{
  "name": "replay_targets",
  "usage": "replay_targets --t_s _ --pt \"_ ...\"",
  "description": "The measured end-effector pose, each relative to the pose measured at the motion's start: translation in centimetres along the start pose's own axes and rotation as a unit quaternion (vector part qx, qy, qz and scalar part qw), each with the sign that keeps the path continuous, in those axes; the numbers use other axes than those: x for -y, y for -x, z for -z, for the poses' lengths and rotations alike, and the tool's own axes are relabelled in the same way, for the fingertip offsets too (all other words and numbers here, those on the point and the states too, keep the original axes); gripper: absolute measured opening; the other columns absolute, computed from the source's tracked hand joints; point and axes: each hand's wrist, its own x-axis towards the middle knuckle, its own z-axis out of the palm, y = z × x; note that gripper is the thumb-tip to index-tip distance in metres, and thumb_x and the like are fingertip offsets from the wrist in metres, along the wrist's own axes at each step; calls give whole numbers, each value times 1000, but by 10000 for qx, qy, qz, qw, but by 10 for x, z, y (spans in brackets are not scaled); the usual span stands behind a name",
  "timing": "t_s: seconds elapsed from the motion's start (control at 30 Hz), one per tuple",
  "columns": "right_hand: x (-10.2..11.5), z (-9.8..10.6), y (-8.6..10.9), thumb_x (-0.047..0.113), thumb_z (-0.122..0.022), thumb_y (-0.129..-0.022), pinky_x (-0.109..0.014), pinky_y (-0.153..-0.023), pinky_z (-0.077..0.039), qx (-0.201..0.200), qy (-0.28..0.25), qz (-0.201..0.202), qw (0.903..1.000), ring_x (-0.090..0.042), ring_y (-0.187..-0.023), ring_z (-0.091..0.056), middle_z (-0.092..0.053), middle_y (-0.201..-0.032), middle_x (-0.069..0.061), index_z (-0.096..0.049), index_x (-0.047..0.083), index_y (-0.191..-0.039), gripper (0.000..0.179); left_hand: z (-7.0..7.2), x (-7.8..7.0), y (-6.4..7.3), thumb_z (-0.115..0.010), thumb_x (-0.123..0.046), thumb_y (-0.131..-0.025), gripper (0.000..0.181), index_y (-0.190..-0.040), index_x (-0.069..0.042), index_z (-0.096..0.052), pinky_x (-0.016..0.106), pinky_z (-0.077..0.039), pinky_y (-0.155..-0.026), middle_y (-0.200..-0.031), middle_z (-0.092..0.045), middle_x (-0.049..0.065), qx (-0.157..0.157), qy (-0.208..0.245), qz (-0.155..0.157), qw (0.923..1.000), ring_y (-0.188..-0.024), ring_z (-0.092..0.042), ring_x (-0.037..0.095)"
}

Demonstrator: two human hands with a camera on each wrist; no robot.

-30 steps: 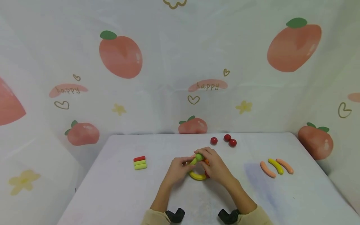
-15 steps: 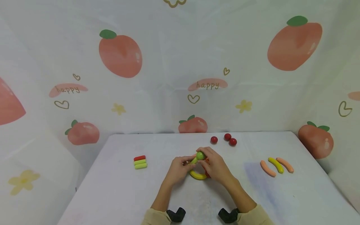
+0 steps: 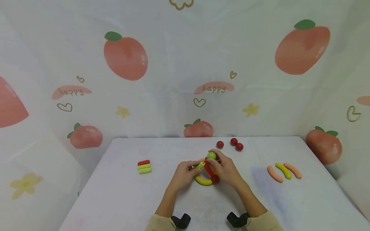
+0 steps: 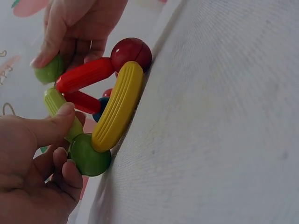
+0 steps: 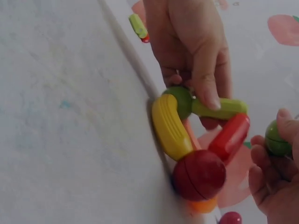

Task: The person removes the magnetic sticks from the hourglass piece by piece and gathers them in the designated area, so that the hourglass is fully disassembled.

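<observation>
My left hand (image 3: 182, 173) pinches a straight light-green magnetic stick (image 4: 60, 105) between thumb and fingers. Below it, a dark green ball (image 4: 88, 156) joins that stick to a curved yellow stick (image 3: 203, 181) lying low. The yellow stick meets a dark red ball (image 3: 215, 179), from which a red stick (image 4: 86, 74) slants up, its top close to the light-green stick's upper end. My right hand (image 3: 226, 168) holds a light-green ball (image 3: 211, 155) in its fingertips, apart from the sticks in the right wrist view. Behind, a second red stick (image 4: 83, 101) reaches a blue ball (image 4: 99, 109), partly hidden.
On the table (image 3: 115, 199), a red stick (image 3: 143, 162) and light-green sticks (image 3: 144, 168) lie at left. Three red balls (image 3: 233, 141) sit at the back. Curved pink sticks (image 3: 275, 174) and a yellow one (image 3: 283, 170) lie at right.
My right hand has moved up and right with the light-green ball, away from the light-green stick's end. The red stick and dark red ball now show more. My left hand stays nearly still.
</observation>
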Motion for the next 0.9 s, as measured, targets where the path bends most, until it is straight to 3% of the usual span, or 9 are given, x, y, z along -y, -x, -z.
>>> replay_targets --t_s 0.23,0.43,0.57,0.67,0.9 --pt "-13 30 -3 24 -72 -96 -19 -83 -54 -640 570 39 9963 -23 -102 -60 -59 -115 -11 -64 13 -133 40 -2 2 2 -73 -26 -95 34 -129 -28 -72 26 -45 -77 -118 -73 -2 161 236 131 9995 -94 -55 16" --pt "-37 55 -15 18 -69 -98 -19 -82 -50 -1173 912 -775 9859 -29 -103 -58 -58 -122 -19 -54 2 -140 47 0 0 0 -72 -25 -96 36 -131 -32 -70 24 -45 -73 -110 -70 -4 195 280 253 9991 -93 -54 17" --pt "-50 57 -28 14 -70 -97 -39 -91 -57 -1114 1272 -1017 9803 -34 -103 -58 -62 -121 -23 -55 -4 -134 44 0 -1 0 -71 -25 -96 36 -132 -30 -69 24 -45 -73 -111 -69 -4 225 300 323 9988 -94 -54 17" --pt "-55 54 -36 14 -72 -94 -51 -98 -54 -1023 1722 -948 9751 -37 -104 -59 -63 -120 -25 -60 -5 -129 41 -2 0 0 -71 -27 -96 36 -132 -30 -69 25 -45 -73 -113 -70 -5 262 328 397 9983 -95 -53 17" --pt "-57 44 -50 16 -71 -93 -55 -94 -53 -918 2332 -989 9630 -40 -104 -60 -60 -119 -26 -65 -1 -128 39 -2 -1 1 -72 -26 -96 35 -130 -30 -71 23 -43 -69 -110 -70 -5 205 307 425 9984 -91 -52 16"
